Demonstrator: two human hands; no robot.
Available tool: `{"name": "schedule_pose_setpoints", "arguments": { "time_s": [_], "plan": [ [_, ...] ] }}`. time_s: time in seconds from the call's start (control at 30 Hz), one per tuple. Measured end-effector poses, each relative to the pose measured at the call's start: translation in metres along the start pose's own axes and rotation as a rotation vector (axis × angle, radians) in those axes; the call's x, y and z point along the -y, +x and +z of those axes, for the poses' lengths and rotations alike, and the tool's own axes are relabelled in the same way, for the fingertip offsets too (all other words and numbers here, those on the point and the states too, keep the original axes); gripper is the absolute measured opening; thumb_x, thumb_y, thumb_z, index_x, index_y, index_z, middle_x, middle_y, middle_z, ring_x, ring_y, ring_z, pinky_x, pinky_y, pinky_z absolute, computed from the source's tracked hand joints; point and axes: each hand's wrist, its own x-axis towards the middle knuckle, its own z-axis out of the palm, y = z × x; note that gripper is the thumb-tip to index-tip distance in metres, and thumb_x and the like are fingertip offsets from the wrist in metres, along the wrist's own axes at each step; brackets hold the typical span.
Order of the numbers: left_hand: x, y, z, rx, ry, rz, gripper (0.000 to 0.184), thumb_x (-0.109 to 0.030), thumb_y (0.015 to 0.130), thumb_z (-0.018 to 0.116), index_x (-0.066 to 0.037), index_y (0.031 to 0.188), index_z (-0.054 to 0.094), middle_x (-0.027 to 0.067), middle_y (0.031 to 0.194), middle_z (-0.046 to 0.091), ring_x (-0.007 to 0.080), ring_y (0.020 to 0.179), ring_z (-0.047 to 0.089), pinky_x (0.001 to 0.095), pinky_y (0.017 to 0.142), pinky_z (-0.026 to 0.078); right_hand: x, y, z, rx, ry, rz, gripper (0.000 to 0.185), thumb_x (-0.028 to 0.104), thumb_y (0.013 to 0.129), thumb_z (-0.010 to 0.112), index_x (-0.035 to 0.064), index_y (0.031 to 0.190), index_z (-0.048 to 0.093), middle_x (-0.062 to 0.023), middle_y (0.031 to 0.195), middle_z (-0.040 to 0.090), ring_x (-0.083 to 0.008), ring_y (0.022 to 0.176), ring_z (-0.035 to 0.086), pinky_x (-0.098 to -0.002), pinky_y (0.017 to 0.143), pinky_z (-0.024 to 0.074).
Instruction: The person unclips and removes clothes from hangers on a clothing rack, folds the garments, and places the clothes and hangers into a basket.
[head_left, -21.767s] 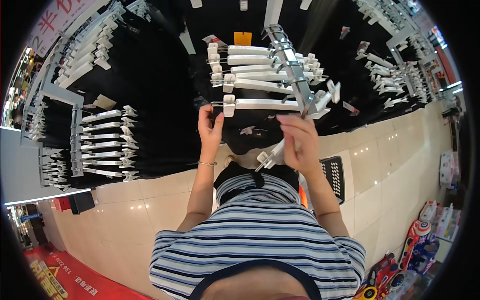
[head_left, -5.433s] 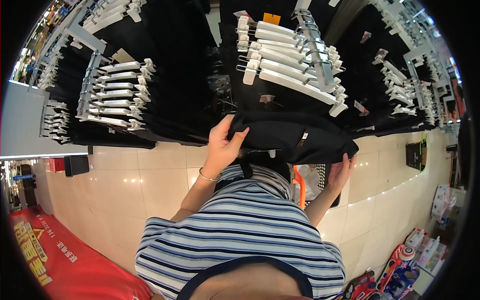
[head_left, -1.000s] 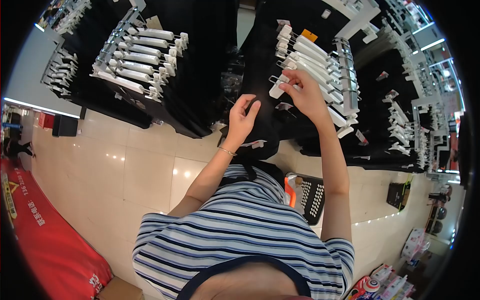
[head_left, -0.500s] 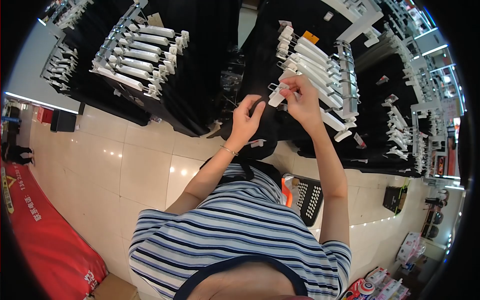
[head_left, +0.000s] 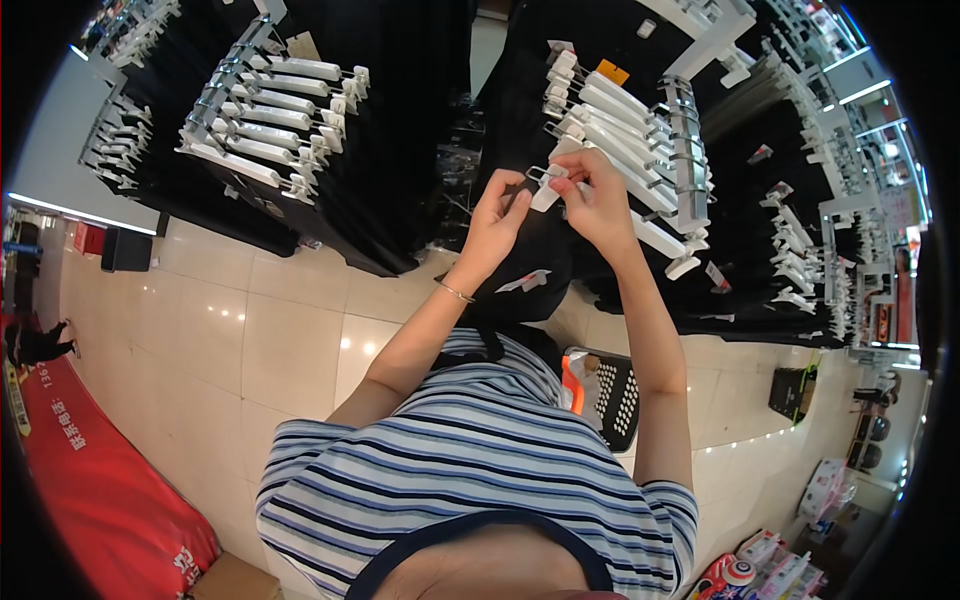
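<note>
My right hand (head_left: pixel 598 203) pinches a white hanger clip (head_left: pixel 548 191) with its wire loop, at the front of a row of white clip hangers (head_left: pixel 610 125). Just left of the clip, my left hand (head_left: pixel 493 222) has its thumb and fingers closed on dark fabric, the upper edge of a black garment (head_left: pixel 530 255). The garment hangs down in front of me, and a white tag (head_left: pixel 526 281) shows on it. My left fingertips are close to the clip; whether the fabric sits inside the clip's jaws I cannot tell.
To the left, another rack (head_left: pixel 215 100) carries white hangers with black clothes. A metal rail (head_left: pixel 685 150) holds the right row. Below my right forearm stands a black basket (head_left: pixel 617 400). A red banner (head_left: pixel 90 460) lies far left, with a cardboard box (head_left: pixel 232 580) beside it.
My left hand has moved up with the black fabric, closer to the clip. The right hand keeps its pinch on the clip, and the white tag shows larger now.
</note>
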Motion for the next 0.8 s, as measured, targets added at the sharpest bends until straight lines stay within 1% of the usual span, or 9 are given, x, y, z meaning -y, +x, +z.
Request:
{"name": "schedule_pose_setpoints", "arguments": {
  "time_s": [0.1, 0.2, 0.37, 0.47, 0.5, 0.57, 0.6, 0.67, 0.8],
  "plan": [
    [0.0, 0.003, 0.001, 0.014, -0.049, -0.024, 0.01, -0.009, 0.092, 0.051, -0.005, 0.101, 0.047, -0.0025, 0.078, 0.054, 0.0004, 0.072, 0.045, 0.0159, 0.062, 0.034, 0.002, -0.001, -0.006, 0.077, 0.005, 0.052, 0.019, 0.008, 0.072, 0.068, 0.003, 0.09, 0.061, -0.0095, 0.087, 0.058, -0.0204, 0.076, 0.057, -0.0308, 0.07, 0.0443],
    [0.01, 0.006, -0.007, 0.036, -0.05, -0.01, 0.011, -0.007, 0.091, 0.052, -0.005, 0.101, 0.048, -0.0013, 0.082, 0.056, 0.0013, 0.075, 0.047, 0.0163, 0.065, 0.036, 0.006, -0.013, -0.001, -0.063, -0.369, -0.192, 0.019, 0.01, 0.073, 0.068, 0.0065, 0.091, 0.062, -0.0092, 0.096, 0.056, -0.024, 0.088, 0.053, -0.034, 0.08, 0.039],
    [-0.002, 0.008, -0.009, -0.008, -0.02, 0.125, 0.014, -0.003, 0.088, 0.056, -0.003, 0.101, 0.052, 0.0002, 0.089, 0.057, 0.0046, 0.083, 0.051, 0.0177, 0.073, 0.039, -0.014, -0.104, 0.017, -0.418, -0.491, -0.483, 0.022, 0.006, 0.076, 0.062, 0.0074, 0.099, 0.06, -0.0111, 0.102, 0.052, -0.0284, 0.095, 0.047, -0.0347, 0.085, 0.0347],
    [0.0, 0.008, -0.014, -0.015, -0.006, 0.18, 0.013, -0.003, 0.087, 0.059, -0.003, 0.099, 0.053, -0.0012, 0.089, 0.057, 0.0048, 0.083, 0.051, 0.018, 0.074, 0.038, -0.077, -0.147, 0.053, -0.728, -0.123, 0.105, 0.02, 0.005, 0.081, 0.057, 0.0059, 0.1, 0.058, -0.0128, 0.103, 0.051, -0.0258, 0.097, 0.046, -0.0352, 0.087, 0.0357],
    [0.0, 0.007, -0.015, -0.018, -0.014, 0.166, 0.013, -0.003, 0.087, 0.059, -0.003, 0.099, 0.053, -0.0012, 0.089, 0.057, 0.0048, 0.083, 0.051, 0.0181, 0.074, 0.038, -0.112, -0.16, 0.067, -0.825, 0.041, 0.479, 0.021, 0.013, 0.084, 0.06, 0.0054, 0.102, 0.057, -0.0102, 0.098, 0.052, -0.0235, 0.094, 0.048, -0.0338, 0.086, 0.0372],
    [-0.004, 0.006, -0.013, -0.014, -0.033, 0.142, 0.013, -0.003, 0.087, 0.059, -0.003, 0.098, 0.053, -0.0012, 0.089, 0.057, 0.0049, 0.083, 0.05, 0.0183, 0.074, 0.039, -0.191, -0.194, 0.091, -0.686, 0.625, 0.876, 0.038, 0.031, 0.085, 0.064, 0.0043, 0.11, 0.055, -0.0096, 0.101, 0.058, -0.0232, 0.096, 0.053, -0.0337, 0.088, 0.0407],
    [-0.005, 0.005, -0.011, -0.001, -0.07, 0.147, 0.013, -0.003, 0.087, 0.059, -0.003, 0.098, 0.053, -0.0007, 0.091, 0.058, 0.005, 0.083, 0.051, 0.0185, 0.075, 0.039, -0.209, -0.201, 0.096, -0.502, 0.886, 1.032, 0.044, 0.036, 0.084, 0.064, 0.004, 0.112, 0.055, -0.0098, 0.104, 0.059, -0.0228, 0.098, 0.055, -0.0343, 0.089, 0.0416],
    [-0.007, 0.003, -0.009, -0.008, -0.059, 0.129, 0.013, -0.003, 0.087, 0.059, -0.003, 0.098, 0.053, -0.0003, 0.091, 0.059, 0.0052, 0.084, 0.051, 0.0185, 0.075, 0.038, -0.227, -0.211, 0.106, -0.074, 1.409, 1.266, 0.057, 0.046, 0.081, 0.064, 0.0032, 0.117, 0.054, -0.0101, 0.109, 0.061, -0.0221, 0.1, 0.057, -0.0356, 0.091, 0.0434],
    [-0.009, 0.0, -0.009, 0.001, -0.021, 0.138, 0.013, -0.003, 0.087, 0.058, -0.001, 0.099, 0.053, 0.0023, 0.092, 0.06, 0.0055, 0.085, 0.053, 0.0186, 0.078, 0.039, -0.224, -0.215, 0.122, 0.004, 1.609, 1.318, 0.062, 0.048, 0.081, 0.063, 0.0029, 0.121, 0.052, -0.0113, 0.114, 0.06, -0.023, 0.103, 0.058, -0.0388, 0.093, 0.0448]
  ]
}}
